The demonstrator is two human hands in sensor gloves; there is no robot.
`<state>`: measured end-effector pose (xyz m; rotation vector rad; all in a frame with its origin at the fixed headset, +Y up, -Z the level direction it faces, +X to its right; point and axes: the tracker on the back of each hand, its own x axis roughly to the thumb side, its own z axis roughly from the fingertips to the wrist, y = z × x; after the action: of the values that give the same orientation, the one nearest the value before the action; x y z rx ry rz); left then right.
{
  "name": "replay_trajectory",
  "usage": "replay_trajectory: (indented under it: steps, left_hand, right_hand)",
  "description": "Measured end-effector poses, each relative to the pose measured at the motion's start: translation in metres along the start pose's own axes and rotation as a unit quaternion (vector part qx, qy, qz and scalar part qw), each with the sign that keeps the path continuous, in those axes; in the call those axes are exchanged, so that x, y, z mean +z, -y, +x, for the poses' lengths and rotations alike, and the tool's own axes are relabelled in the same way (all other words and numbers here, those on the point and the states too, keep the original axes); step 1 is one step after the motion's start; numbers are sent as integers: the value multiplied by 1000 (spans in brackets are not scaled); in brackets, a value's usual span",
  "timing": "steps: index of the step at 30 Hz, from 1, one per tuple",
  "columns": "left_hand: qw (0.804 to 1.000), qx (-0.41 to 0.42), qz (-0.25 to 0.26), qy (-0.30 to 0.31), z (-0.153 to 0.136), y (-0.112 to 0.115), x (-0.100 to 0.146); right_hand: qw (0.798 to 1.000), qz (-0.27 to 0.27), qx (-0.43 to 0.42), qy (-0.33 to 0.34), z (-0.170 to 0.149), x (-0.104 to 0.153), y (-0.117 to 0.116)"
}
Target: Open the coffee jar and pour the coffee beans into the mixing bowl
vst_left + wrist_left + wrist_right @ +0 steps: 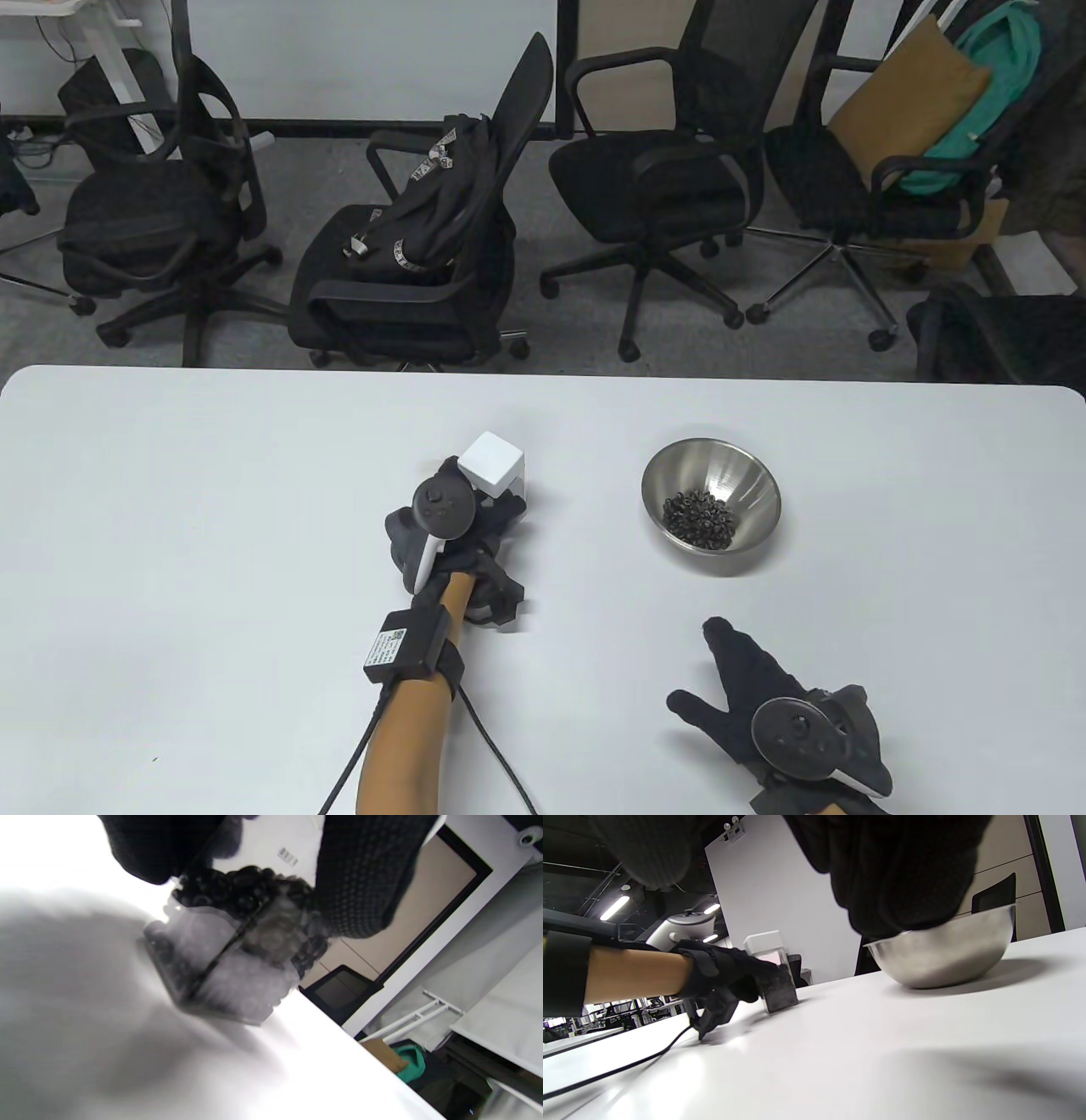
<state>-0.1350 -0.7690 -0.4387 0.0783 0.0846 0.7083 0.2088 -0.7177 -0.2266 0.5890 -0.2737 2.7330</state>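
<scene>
The coffee jar (pixel 502 475) is a clear square jar with a white lid (pixel 490 460). It stands on the white table (pixel 212 509) left of centre. My left hand (pixel 475 526) grips its body, and the lid is on. In the left wrist view the jar (pixel 229 955) shows dark beans inside, tilted. In the right wrist view the jar (pixel 774 978) rests on the table in the left hand (pixel 725 971). The steel mixing bowl (pixel 747 484) stands to the right with coffee beans (pixel 700 514) in its bottom. My right hand (pixel 755 688) lies open on the table in front of the bowl (pixel 946 955), holding nothing.
Several black office chairs (pixel 424 246) stand beyond the table's far edge. A black cable (pixel 501 755) runs from my left wrist across the table toward the front edge.
</scene>
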Motion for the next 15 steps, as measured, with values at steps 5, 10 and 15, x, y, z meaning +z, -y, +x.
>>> replay_trajectory:
  steps: [5,10,15]
  left_hand:
    - [999,-36,-23,7,-7,-5,22]
    - [998,-22,-37,54,-5,-17,59]
    - [984,-18,-58,167,17,-25,110]
  right_hand:
    - [1000,3,10,7,1,0,-1]
    - [1000,-2,26,9,1,0,0]
    - [999,-13,45,10,0,0,2]
